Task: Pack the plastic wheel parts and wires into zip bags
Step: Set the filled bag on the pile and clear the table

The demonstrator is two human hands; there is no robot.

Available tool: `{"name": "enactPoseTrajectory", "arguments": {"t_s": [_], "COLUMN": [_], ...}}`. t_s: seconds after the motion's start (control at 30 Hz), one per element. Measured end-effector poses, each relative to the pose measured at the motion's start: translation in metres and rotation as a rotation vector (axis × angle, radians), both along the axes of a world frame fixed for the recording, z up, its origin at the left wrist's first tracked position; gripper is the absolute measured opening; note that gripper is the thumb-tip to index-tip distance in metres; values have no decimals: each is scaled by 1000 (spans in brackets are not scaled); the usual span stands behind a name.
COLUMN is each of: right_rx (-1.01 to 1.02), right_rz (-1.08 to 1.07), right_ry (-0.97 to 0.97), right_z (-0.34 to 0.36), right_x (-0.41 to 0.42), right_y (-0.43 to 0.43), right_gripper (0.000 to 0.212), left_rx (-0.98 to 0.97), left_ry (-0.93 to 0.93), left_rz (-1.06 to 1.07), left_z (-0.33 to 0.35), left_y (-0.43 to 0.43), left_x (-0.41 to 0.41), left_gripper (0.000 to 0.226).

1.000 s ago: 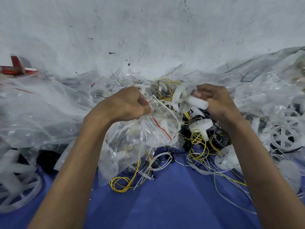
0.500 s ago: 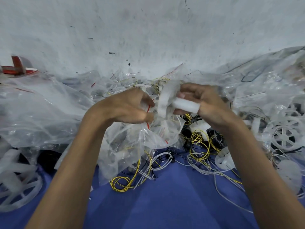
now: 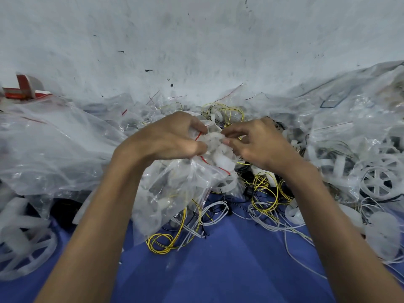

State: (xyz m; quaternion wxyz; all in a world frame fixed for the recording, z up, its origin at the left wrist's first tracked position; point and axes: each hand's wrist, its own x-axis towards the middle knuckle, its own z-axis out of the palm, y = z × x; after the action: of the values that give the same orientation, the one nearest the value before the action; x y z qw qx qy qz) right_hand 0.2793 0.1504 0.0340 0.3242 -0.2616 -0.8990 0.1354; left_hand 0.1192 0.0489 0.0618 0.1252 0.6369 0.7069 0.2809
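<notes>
Right hand (image 3: 262,145) now sits against the bag mouth; half a second back it held the white wheel part (image 3: 215,138) clear of the opening, and that part is now lodged in it. Thumb and forefinger tips (image 3: 226,141) close on the part in a pinch; whether bag film is caught in the pinch too cannot be told. Left hand (image 3: 166,138) grips the bunched top of the zip bag (image 3: 181,178), fingers curled round the film, red zip line (image 3: 215,165) trailing out below the thumb and unsealed. Bag hangs from that grip, already bulging with white pieces. Judged: insertion step nearly done, release and seal to follow. Outward: loose yellow wires (image 3: 262,189) lie tangled just right of the bag, a yellow coil (image 3: 161,241) at its lower edge on the blue cloth (image 3: 218,259). Spoked wheel (image 3: 378,182) far right, another wheel (image 3: 24,243) far left, both unpacked. Plenty of stock left.
</notes>
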Motion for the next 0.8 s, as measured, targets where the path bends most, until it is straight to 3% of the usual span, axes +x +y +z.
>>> {"name": "enactPoseTrajectory", "arguments": {"t_s": [0.27,0.5,0.6,0.7,0.8], "right_rx": [0,-422,-432,-496,-510], "right_rz": [-35,-20,-32,-61,-103], "right_ry": [-23,153,92,60,67], "right_z": [4,3,6,7,7], "right_x": [1,2,1,2,4], "right_y": [-3,2,-1,-3,-2], "right_gripper": [19,14,28,20,8], "left_rx": [3,52,17,29,87], "left_ry": [-24,-167,-217,-327,-425], "left_rz": [-22,-14,28,7,23], "left_z": [-2,-5,-4,-1,3], "left_y": [2,3,5,3,2], "left_x": [-1,-5,-5,-2,0], "left_gripper": [41,20,36,30,42]}}
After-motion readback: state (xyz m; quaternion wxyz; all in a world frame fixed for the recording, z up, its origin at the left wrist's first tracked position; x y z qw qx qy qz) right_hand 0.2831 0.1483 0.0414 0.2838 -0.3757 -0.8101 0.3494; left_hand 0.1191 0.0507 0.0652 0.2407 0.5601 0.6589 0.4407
